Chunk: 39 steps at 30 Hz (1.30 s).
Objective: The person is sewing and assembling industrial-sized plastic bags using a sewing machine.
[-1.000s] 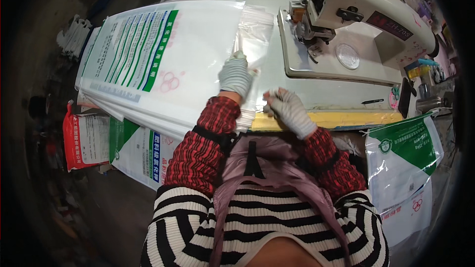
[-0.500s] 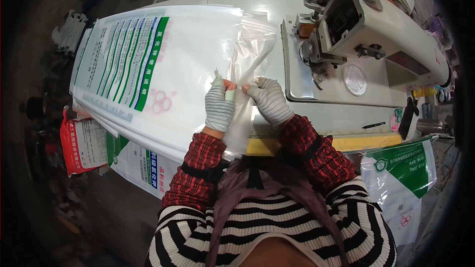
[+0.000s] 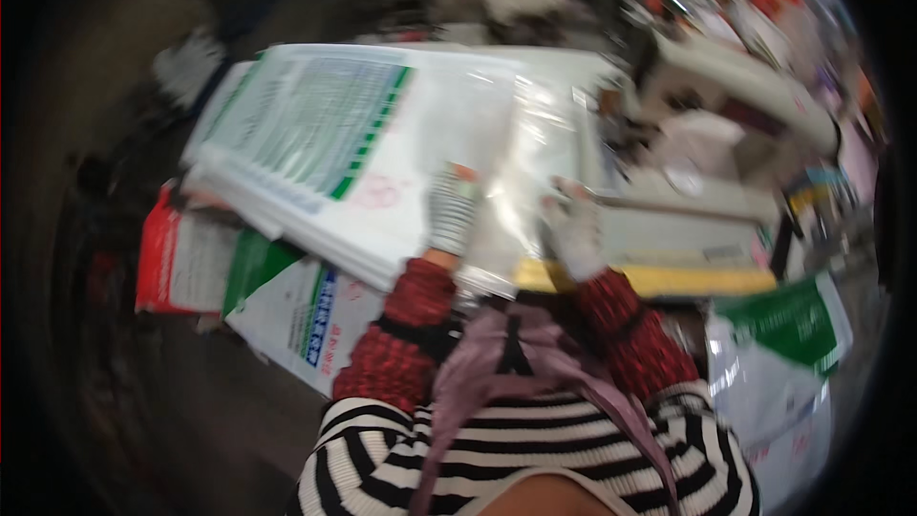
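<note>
A stack of white plastic sacks (image 3: 458, 115) with green and blue print lies on the table to my left. Clear plastic film (image 3: 521, 158) sticks out along the stack's right edge. My left hand (image 3: 453, 212), in a striped fingerless glove, rests on the top sack beside the film; blur hides how its fingers are bent. To the right of the film is my right hand (image 3: 573, 229), also gloved. Its bare fingertips look apart, with nothing visible between them, though they are smeared by motion.
A beige sewing machine (image 3: 745, 91) stands at the right, with a round pale disc (image 3: 684, 182) on its bed. A yellow strip (image 3: 669, 280) runs along the table's near edge. Printed sacks hang at the lower right (image 3: 778, 363) and lower left (image 3: 287, 315), near a red-and-white sack (image 3: 181, 258).
The whole view has shifted and blurred, with the table lower and further right in it. My hands have moved apart; the right one has drawn away from the film's edge.
</note>
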Tool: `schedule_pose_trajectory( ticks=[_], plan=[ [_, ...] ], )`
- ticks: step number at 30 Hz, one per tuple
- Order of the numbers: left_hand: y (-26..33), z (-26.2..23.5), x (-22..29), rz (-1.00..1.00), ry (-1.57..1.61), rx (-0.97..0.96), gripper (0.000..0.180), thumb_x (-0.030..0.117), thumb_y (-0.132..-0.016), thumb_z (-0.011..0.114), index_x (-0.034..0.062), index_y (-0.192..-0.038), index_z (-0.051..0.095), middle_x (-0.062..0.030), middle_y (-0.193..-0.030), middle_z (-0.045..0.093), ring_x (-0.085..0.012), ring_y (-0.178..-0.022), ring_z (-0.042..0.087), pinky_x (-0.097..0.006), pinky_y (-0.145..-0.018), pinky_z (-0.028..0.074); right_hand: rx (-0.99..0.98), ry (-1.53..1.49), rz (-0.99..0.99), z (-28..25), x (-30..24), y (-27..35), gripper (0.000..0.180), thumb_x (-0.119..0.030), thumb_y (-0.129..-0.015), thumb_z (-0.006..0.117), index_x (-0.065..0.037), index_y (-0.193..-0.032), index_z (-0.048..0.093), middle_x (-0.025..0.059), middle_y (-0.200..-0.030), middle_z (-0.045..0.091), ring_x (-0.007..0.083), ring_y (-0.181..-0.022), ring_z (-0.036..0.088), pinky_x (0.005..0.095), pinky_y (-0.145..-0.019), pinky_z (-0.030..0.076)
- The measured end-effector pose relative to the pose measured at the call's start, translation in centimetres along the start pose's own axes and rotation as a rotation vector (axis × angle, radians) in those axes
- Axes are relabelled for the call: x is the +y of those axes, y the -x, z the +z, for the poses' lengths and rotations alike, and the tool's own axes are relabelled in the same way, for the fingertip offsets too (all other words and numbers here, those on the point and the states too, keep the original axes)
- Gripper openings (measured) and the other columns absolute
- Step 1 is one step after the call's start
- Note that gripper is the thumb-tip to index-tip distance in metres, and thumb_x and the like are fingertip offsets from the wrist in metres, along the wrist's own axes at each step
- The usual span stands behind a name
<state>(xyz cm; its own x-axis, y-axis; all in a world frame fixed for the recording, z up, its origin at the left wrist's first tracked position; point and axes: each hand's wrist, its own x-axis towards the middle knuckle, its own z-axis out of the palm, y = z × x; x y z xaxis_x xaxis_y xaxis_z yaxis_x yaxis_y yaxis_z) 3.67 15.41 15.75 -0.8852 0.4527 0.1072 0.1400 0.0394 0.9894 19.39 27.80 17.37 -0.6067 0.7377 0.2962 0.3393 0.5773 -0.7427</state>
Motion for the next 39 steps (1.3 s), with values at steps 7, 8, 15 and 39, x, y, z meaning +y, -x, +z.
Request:
schedule_pose_trajectory(
  ticks=[7, 8, 15, 39],
  plan=[
    [2.6, 4.0, 2.2, 0.534, -0.313, 0.0, 0.017, 0.019, -0.086, 0.053, 0.0022, -0.09, 0.056, -0.0189, -0.081, 0.06, -0.0373, -0.078, 0.06, -0.043, -0.069, 0.048, -0.407, -0.625, 0.117, -1.9, -1.8, -1.7, 0.025, -0.02, -0.084, 0.068, 0.001, -0.095, 0.064, 0.0033, -0.078, 0.061, 0.0103, -0.069, 0.053, 0.0246, -0.06, 0.042],
    [2.6, 4.1, 2.6, 0.494, -0.395, -0.054, 0.018, 0.019, -0.086, 0.053, 0.0021, -0.09, 0.055, -0.0193, -0.081, 0.06, -0.0375, -0.077, 0.06, -0.043, -0.068, 0.049, -0.468, -0.661, 0.303, -1.7, -1.5, -2.1, 0.023, -0.026, -0.083, 0.07, -0.004, -0.09, 0.065, -0.0026, -0.074, 0.059, 0.0055, -0.061, 0.049, 0.0217, -0.056, 0.038],
    [2.3, 4.8, 3.4, 0.547, -0.626, -0.063, 0.02, 0.021, -0.087, 0.052, 0.0015, -0.09, 0.053, -0.02, -0.081, 0.061, -0.0383, -0.076, 0.06, -0.046, -0.066, 0.048, -0.396, -0.856, 0.257, -0.7, 1.3, -1.7, 0.018, -0.021, -0.081, 0.071, -0.01, -0.076, 0.057, -0.0044, -0.064, 0.052, 0.0064, -0.055, 0.045, 0.0216, -0.053, 0.036],
    [-2.9, -0.4, 5.0, 0.092, -0.367, 0.177, 0.013, 0.019, -0.087, 0.051, 0.0066, -0.082, 0.054, -0.011, -0.073, 0.058, -0.0248, -0.069, 0.057, -0.037, -0.066, 0.046, -0.258, -0.809, 0.496, -1.3, 0.2, 1.7, 0.031, -0.034, -0.085, 0.067, -0.01, -0.072, 0.051, -0.0021, -0.057, 0.047, 0.0083, -0.046, 0.043, 0.0226, -0.043, 0.034]
  ],
)
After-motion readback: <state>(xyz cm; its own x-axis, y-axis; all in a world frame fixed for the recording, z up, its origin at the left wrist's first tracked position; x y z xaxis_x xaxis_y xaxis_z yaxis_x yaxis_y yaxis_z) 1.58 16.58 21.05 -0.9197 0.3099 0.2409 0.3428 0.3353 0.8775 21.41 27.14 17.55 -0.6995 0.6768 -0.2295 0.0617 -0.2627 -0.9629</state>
